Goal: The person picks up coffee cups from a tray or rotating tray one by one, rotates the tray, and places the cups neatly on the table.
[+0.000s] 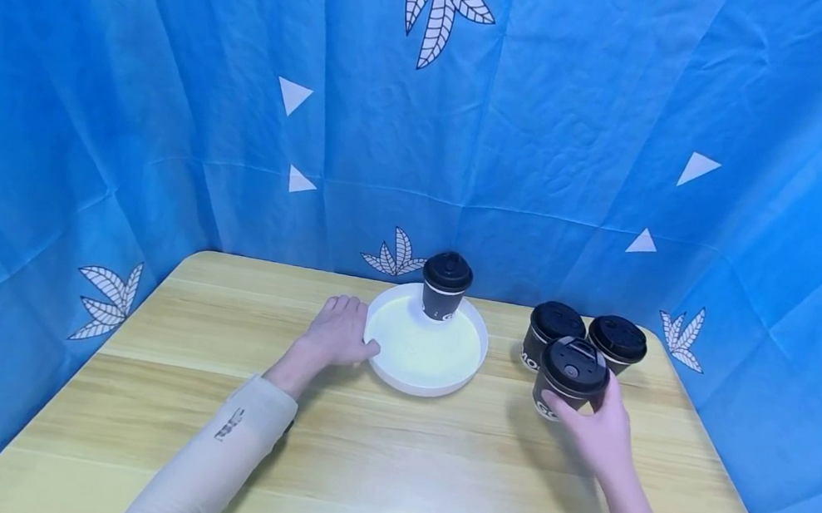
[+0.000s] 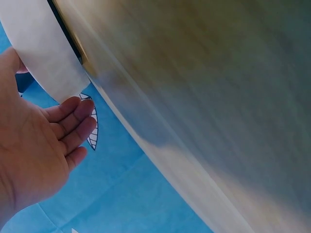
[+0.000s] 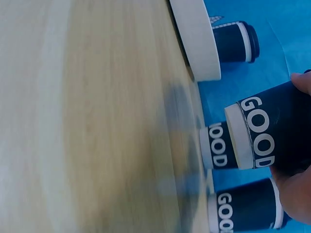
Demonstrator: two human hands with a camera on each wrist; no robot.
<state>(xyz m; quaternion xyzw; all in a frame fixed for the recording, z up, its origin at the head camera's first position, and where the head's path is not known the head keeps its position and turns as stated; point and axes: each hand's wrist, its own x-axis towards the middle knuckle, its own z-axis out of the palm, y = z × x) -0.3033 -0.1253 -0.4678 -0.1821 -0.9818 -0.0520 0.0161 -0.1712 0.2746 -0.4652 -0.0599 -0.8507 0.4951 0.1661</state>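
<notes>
My right hand [image 1: 599, 431] grips a dark paper coffee cup [image 3: 266, 127] with a black lid, thumb and fingers on opposite sides. The cup is raised above the table and a little tilted, with "GOOD" printed in white near its base. Two similar lidded cups, a nearer-left one [image 1: 548, 325] and a right one [image 1: 617, 338], stand just behind it. At the left side of a round white tray [image 1: 418, 389], my left hand [image 1: 333, 334] holds the rim, its thumb over the edge and fingers along the outside. Another lidded cup [image 1: 444, 287] stands upright inside the tray, towards the back.
The light wooden table [image 1: 388, 471] ends at a blue curtain [image 1: 395, 121] with white leaf and triangle prints, which hangs behind and at both sides. The tray stands close to the table's back edge, left of the cups.
</notes>
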